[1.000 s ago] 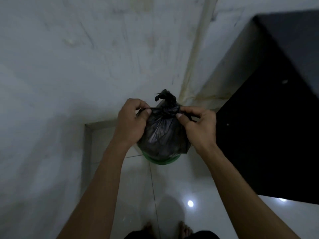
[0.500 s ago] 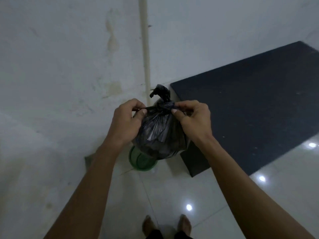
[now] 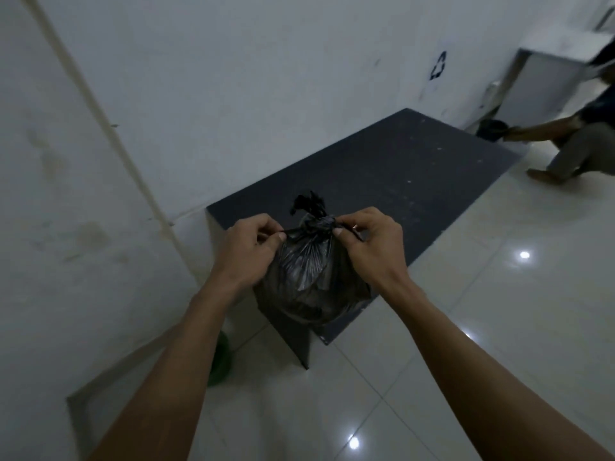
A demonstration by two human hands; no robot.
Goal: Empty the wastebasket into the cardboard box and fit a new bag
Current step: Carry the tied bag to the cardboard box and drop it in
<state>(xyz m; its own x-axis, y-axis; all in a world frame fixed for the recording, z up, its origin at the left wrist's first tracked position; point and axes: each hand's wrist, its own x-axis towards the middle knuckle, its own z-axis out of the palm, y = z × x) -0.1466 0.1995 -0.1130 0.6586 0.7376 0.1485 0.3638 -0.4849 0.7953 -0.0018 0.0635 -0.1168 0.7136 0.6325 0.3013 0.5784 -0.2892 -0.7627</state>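
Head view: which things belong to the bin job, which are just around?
Job: black bag, knotted, pinched by left hand and right hand; green wastebasket.
Around: dark table, another person, recycling mark.

You had no readable words, brands or numbers in view. The only sign was a dark recycling symbol (image 3: 438,65) of three chasing arrows, printed on the white wall (image 3: 266,78) behind the dark table (image 3: 416,168).
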